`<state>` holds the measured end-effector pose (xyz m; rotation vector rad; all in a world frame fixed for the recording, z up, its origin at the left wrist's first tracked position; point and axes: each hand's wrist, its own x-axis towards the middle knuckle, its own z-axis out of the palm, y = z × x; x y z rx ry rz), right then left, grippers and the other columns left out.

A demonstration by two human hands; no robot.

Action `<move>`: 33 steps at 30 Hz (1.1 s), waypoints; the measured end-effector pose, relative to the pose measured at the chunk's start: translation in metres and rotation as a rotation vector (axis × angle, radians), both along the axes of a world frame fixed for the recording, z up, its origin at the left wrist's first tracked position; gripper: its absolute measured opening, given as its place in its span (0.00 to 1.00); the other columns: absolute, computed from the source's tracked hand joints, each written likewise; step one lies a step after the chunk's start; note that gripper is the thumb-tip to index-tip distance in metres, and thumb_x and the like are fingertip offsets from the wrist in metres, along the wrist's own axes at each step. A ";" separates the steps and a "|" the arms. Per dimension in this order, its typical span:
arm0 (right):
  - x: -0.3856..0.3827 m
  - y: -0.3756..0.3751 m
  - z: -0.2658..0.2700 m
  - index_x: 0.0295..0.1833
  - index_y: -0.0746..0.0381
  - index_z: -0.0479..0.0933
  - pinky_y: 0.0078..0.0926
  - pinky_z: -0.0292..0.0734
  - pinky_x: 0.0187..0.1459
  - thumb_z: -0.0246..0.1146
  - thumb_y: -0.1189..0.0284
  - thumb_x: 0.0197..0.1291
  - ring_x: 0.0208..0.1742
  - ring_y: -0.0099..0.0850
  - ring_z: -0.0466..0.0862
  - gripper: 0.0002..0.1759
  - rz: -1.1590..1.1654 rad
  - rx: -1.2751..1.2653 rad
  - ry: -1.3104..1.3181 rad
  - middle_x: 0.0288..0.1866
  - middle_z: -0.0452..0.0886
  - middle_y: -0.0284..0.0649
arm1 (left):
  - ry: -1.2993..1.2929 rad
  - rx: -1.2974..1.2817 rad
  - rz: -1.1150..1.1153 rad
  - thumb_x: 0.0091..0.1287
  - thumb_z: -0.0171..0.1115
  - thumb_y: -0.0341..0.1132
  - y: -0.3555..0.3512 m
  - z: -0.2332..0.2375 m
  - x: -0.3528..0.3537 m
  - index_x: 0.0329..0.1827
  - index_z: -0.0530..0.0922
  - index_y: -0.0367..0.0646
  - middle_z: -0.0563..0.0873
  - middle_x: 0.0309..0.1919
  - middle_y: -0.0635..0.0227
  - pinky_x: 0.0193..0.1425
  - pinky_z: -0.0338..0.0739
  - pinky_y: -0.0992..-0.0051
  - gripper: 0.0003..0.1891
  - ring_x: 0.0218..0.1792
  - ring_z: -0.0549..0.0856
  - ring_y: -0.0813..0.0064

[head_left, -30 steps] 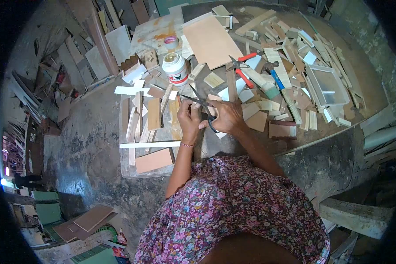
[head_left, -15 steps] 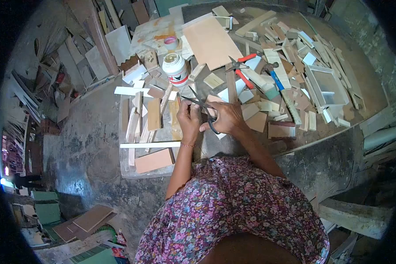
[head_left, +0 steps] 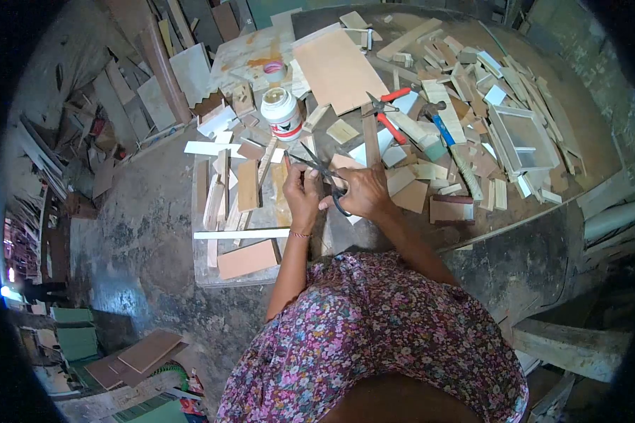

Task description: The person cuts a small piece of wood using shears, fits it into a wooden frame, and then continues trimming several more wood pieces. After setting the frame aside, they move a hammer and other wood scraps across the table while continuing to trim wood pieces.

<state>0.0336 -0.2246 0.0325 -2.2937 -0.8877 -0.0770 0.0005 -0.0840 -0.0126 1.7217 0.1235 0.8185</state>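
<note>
My right hand is closed around the handles of a pair of dark scissors, whose blades are partly apart and point up and to the left. Close beside it, my left hand is pinched near the blades. What its fingertips hold, if anything, is too small to make out. Both hands are above the near part of the worktable. Beyond the scissors stands an open white jar with a red band. Under and left of my left hand lie strips of wood, among them a tan block.
Pliers with red handles and a hammer with a blue and wrapped handle lie among wood scraps on the right. A large flat board lies at the back. A small framed box sits far right. A white strip lies front left.
The scissor blades look slightly closer together than before. Both hands stay in nearly the same place, and the view has shifted very little.
</note>
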 end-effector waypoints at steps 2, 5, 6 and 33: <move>-0.002 0.000 0.002 0.38 0.66 0.75 0.47 0.69 0.42 0.65 0.37 0.29 0.36 0.50 0.79 0.42 -0.018 -0.006 -0.012 0.26 0.77 0.56 | 0.019 -0.031 -0.018 0.58 0.54 0.25 0.000 -0.002 0.000 0.30 0.70 0.35 0.73 0.22 0.69 0.32 0.67 0.81 0.03 0.25 0.71 0.80; 0.000 0.002 -0.007 0.40 0.65 0.78 0.40 0.68 0.38 0.66 0.38 0.27 0.29 0.43 0.80 0.42 -0.035 -0.035 -0.133 0.22 0.78 0.47 | 0.055 -0.018 -0.012 0.58 0.54 0.24 0.004 -0.008 0.000 0.30 0.70 0.35 0.74 0.23 0.69 0.36 0.68 0.80 0.02 0.27 0.71 0.80; 0.001 0.003 -0.014 0.41 0.64 0.77 0.39 0.68 0.38 0.66 0.39 0.27 0.29 0.43 0.80 0.42 -0.042 -0.042 -0.135 0.22 0.78 0.46 | 0.048 -0.053 -0.020 0.58 0.54 0.24 0.004 -0.006 -0.001 0.30 0.71 0.35 0.74 0.24 0.69 0.36 0.68 0.80 0.02 0.27 0.72 0.80; 0.003 0.002 -0.007 0.39 0.65 0.75 0.41 0.71 0.42 0.68 0.42 0.26 0.35 0.46 0.80 0.40 -0.032 -0.042 -0.011 0.30 0.79 0.51 | -0.022 -0.163 -0.081 0.60 0.52 0.25 -0.004 0.004 0.001 0.34 0.72 0.35 0.76 0.26 0.71 0.35 0.68 0.84 0.02 0.29 0.73 0.83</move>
